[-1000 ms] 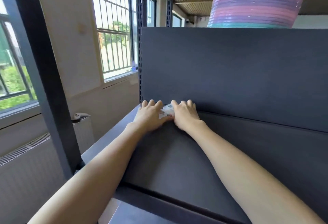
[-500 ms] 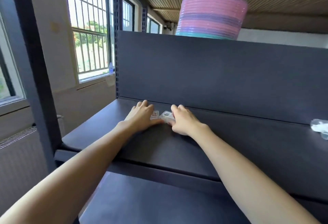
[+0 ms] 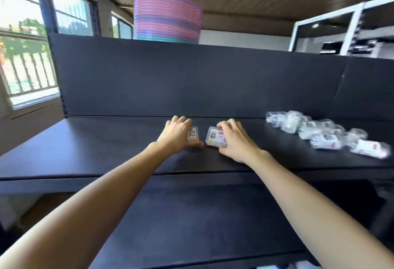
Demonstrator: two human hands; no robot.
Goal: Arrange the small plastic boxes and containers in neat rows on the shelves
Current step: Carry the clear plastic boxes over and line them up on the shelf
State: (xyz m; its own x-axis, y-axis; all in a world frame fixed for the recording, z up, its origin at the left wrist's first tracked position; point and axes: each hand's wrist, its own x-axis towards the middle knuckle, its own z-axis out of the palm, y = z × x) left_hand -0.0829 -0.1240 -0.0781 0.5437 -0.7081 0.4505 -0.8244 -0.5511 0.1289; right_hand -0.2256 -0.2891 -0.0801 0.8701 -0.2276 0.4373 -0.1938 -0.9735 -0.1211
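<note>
Two small clear plastic boxes with printed labels, previously touching at far left of dark shelf, now parted: left box under left hand, flat grip pressing; right box in right hand, curled grip around its edge. Row begun; heap of clear wrapped containers at right unsorted.

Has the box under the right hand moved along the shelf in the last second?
Yes. The box under the right hand now sits farther right from the shelf's left upright, with a gap to the other box.

Bright daylight from left windows; motion-blurred, edge-warped.
</note>
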